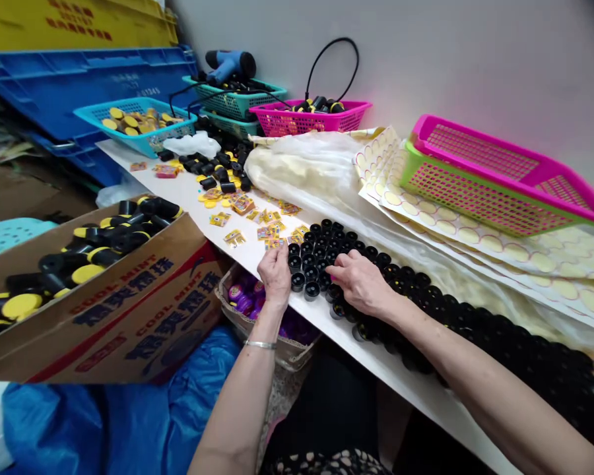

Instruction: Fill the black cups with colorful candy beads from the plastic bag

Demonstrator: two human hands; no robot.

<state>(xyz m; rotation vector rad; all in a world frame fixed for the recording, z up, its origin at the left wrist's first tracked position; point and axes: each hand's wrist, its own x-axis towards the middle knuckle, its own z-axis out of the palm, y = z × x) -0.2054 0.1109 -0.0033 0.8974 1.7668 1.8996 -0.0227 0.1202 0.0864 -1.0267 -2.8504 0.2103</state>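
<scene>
Many black cups [321, 254] on white bench [188, 191], grey wall [475, 59], baskets [495, 175]

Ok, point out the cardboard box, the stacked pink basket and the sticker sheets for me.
cardboard box [143, 310], head view, on its printed front wall.
pink basket [480, 153], head view, on its mesh floor.
sticker sheets [475, 237], head view, on a round sticker below the baskets.
</scene>
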